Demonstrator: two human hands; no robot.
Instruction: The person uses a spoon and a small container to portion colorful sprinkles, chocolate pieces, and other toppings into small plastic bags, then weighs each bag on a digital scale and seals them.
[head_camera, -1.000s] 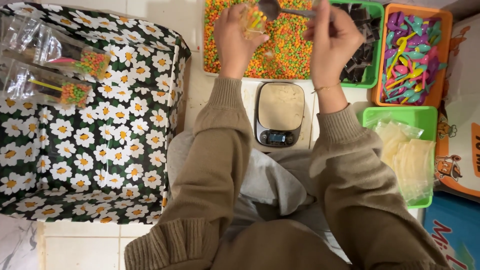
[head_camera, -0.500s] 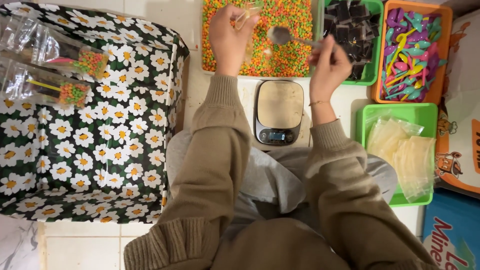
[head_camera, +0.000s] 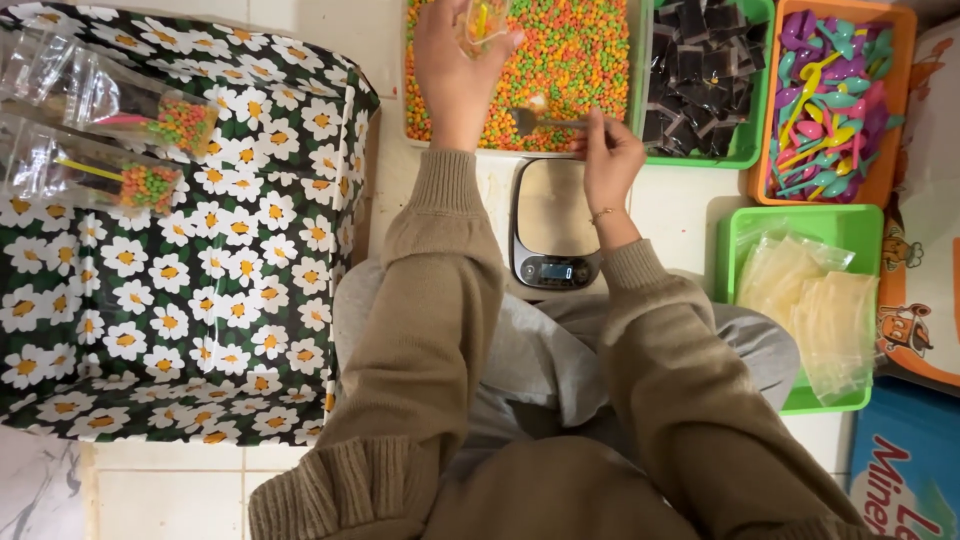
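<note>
Over the tray of orange-green pellets (head_camera: 590, 60), left hand (head_camera: 452, 70) grips what seems a clear pouch (head_camera: 482, 20); right hand (head_camera: 608, 160) pinches a spoon (head_camera: 540, 120) lying crosswise, bowl toward the pouch.

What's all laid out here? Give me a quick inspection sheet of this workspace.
Surface: pale tiled floor.
Job's things: clear bag over the tray of orange-green pellets; spoon; kitchen scale.
Clutter: dark sachets, coloured plastic spoons, empty bags, filled bags in a daisy-print box.
Hands: left hand holds the bag; right hand holds the spoon.
Cables: nothing seen.
Surroundings: printed cartons.
</note>
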